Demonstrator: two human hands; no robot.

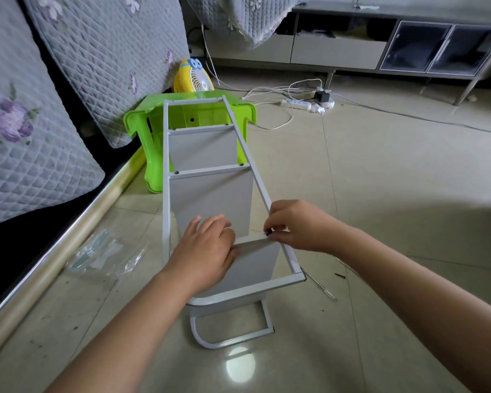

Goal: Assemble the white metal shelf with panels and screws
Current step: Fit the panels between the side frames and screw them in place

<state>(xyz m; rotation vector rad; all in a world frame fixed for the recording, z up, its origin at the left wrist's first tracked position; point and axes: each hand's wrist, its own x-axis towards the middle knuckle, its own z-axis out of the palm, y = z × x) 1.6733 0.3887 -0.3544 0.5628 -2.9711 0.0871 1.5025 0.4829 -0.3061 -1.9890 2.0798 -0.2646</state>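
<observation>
The white metal shelf frame (165, 194) lies on its side on the tiled floor, its far end propped on a green plastic stool (142, 120). Two white panels are fixed in it, with dark screws at their corners. My left hand (207, 251) holds the edge of a third, nearest panel (253, 265), fingers curled over its rim. My right hand (298, 225) pinches a small black screw (268, 231) at the corner where that panel meets the right rail (253, 171).
A clear plastic bag (105, 253) lies on the floor to the left, beside the sofa's metal edge. A thin tool (321, 285) and a loose dark screw (340, 276) lie right of the frame. Cables and a power strip (295, 104) sit farther back, with a yellow fan (193, 78) behind the stool.
</observation>
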